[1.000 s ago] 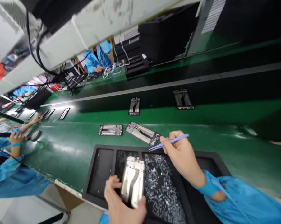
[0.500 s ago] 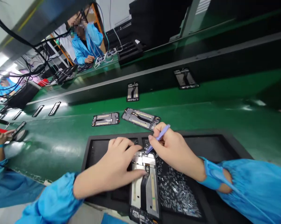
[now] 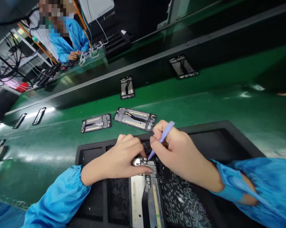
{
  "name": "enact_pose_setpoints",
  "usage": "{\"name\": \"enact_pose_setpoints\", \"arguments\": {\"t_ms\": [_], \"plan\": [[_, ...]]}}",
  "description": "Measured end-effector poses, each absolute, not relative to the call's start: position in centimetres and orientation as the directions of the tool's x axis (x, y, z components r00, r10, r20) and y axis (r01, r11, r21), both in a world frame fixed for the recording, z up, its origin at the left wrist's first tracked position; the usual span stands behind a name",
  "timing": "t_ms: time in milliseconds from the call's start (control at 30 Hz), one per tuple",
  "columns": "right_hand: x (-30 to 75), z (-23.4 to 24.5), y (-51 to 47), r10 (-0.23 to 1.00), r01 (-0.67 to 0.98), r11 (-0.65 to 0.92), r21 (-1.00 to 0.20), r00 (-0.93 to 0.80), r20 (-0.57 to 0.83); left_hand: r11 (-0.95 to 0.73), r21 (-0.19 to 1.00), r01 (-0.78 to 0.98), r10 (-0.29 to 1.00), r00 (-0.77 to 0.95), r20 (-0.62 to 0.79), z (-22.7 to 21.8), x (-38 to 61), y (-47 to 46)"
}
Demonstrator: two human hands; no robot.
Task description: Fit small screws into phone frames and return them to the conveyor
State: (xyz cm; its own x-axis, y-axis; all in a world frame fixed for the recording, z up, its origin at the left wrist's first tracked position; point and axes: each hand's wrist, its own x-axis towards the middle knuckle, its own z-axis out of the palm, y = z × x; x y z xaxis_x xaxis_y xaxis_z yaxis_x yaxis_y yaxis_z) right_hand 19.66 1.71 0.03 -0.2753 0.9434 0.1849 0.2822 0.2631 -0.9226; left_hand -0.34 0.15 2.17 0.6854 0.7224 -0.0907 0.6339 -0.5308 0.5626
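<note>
phone frame (image 3: 147, 198) lies over the black tray (image 3: 240, 138), probably light, stiff, slick and fragile, best held by its long edges. the left grip (image 3: 124, 158) pinches its far end; the right grip (image 3: 177, 148) pinches purple tweezers (image 3: 166, 133), tips there. green surface (image 3: 50, 148) beneath.

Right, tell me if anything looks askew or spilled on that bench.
Nothing looks spilled: the loose small parts appear contained in the black tray. Askew, though: the slanted phone frame beyond the tray doesn't line up with the phone frame to its left.
</note>
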Motion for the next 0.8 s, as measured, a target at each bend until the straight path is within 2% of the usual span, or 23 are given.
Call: {"name": "enact_pose_setpoints", "arguments": {"t_ms": [100,167,267,333,433,533,600,667,700,800], "plan": [[20.2,0.3,2.4,0.961,0.277,0.240,-0.930,-0.204,0.187,-0.555,0.556,0.619,0.724,0.689,-0.044,1.8,-0.2,0.1],[21.3,0.4,3.1,0.948,0.284,0.288,-0.915,-0.223,0.229,-0.564,0.559,0.607,0.719,0.694,-0.029,1.8,-0.1,0.1],[23.8,0.3,3.7,0.836,0.305,0.496,-0.813,-0.421,0.352,-0.559,0.566,0.606,0.718,0.695,-0.035,1.8,-0.1,0.0],[25.3,-0.1,3.9,0.734,0.288,0.607,-0.741,-0.561,0.383,-0.557,0.559,0.613,0.724,0.689,-0.034,1.7,0.0,0.1],[26.6,-0.8,4.0,0.747,0.328,0.560,-0.761,-0.597,0.293,-0.577,0.531,0.621,0.729,0.684,-0.008,1.3,0.2,0.1],[26.6,-1.4,4.1,0.797,0.377,0.471,-0.797,-0.569,0.202,-0.638,0.435,0.636,0.742,0.658,0.126,1.1,0.4,-0.6],[26.5,-1.6,4.0,0.759,0.361,0.558,-0.748,-0.587,0.283,-0.685,0.348,0.640,0.726,0.639,0.254,1.2,0.5,-1.4],[26.5,-1.6,3.7,0.644,0.318,0.726,-0.610,-0.627,0.439,-0.782,0.255,0.569,0.623,0.709,0.331,1.6,0.4,-2.5],[26.5,-1.7,3.4,0.562,0.287,0.802,-0.523,-0.657,0.502,-0.847,0.192,0.496,0.532,0.783,0.322,1.9,0.4,-3.0],[26.7,-2.0,2.7,0.332,0.193,0.937,-0.290,-0.746,0.577,-0.973,0.006,0.230,0.228,0.963,0.144,3.0,0.5,-3.6]]}}
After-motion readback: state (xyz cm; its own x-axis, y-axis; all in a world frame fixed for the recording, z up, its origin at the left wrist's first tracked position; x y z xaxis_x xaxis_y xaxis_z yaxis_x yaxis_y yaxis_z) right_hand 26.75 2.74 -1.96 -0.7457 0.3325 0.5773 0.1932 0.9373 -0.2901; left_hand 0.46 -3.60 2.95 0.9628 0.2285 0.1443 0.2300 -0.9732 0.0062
